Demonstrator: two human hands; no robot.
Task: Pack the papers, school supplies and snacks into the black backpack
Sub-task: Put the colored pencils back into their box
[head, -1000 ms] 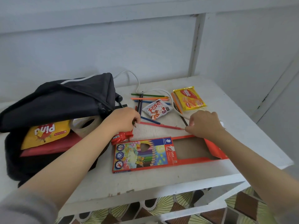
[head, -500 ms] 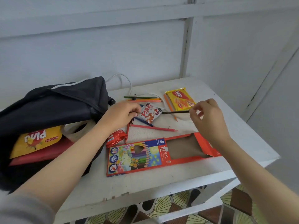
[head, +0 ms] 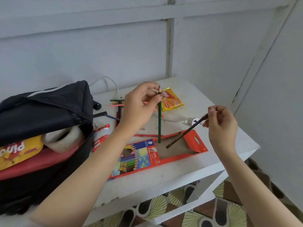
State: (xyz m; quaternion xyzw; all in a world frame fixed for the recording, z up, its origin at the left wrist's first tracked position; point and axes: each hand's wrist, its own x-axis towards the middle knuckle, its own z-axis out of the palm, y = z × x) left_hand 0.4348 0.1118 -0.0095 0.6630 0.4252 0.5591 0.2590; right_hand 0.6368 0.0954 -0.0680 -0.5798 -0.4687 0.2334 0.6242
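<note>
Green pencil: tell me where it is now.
Head view, centre: the green pencil stands upright, pinched near its top by the left hand, lower end at the open pencil box, beside the right hand's dark pencil.

Open black backpack [head: 41, 108] at left of table [head: 164, 176], yellow snack bag [head: 18, 153] inside. Green pencil [head: 159, 122] upright, tip in open red pencil box [head: 147, 154]; dark pencil [head: 185, 133] slanted into it.

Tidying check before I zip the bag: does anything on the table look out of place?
Yes. Several pencils lie loose and criss-crossed on the table behind the open pencil box. The left hand holds a green pencil upright over its tray; the right hand tilts a dark pencil in.
</note>
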